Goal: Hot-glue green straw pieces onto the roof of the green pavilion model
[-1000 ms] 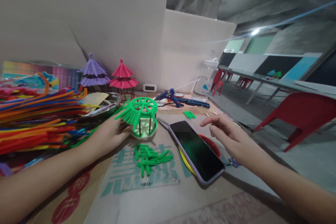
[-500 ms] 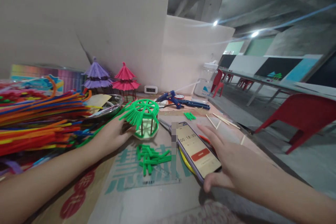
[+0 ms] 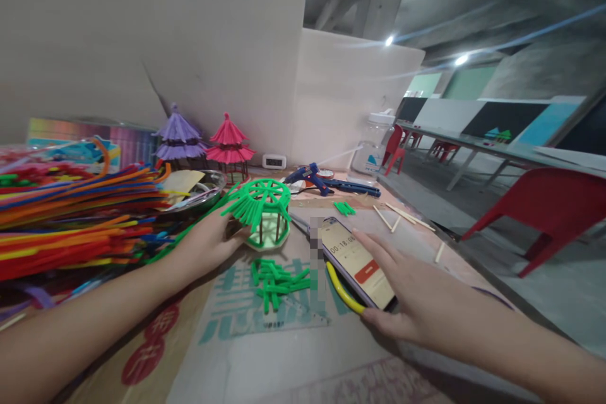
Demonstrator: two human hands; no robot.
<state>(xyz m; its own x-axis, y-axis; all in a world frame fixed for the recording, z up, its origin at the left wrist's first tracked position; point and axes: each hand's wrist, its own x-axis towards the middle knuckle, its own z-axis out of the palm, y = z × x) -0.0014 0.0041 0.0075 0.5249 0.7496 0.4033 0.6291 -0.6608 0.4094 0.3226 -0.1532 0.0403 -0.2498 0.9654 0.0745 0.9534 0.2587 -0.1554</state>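
My left hand [image 3: 203, 243] grips the side of a small green pavilion model [image 3: 262, 210] made of pipe cleaners, which stands on the table. My right hand [image 3: 411, 293] wraps round a phone [image 3: 356, 261], thumb under its near end and fingers along its right edge. The lit screen shows a timer and a red button. The phone lies tilted on a yellow-rimmed bowl [image 3: 341, 290]. A heap of cut green pipe-cleaner pieces [image 3: 276, 278] lies between my hands.
A big pile of coloured pipe cleaners [image 3: 71, 214] fills the left. Purple [image 3: 177, 137] and pink [image 3: 229, 142] pavilion models stand by the wall. A blue glue gun [image 3: 312, 178], a clear jar [image 3: 372, 151], wooden sticks [image 3: 402, 214] lie beyond. Red chairs [image 3: 540, 208] stand right.
My right hand came down from hovering and closed round the phone, whose dark screen lit up with a timer. My left hand stayed on the green model.
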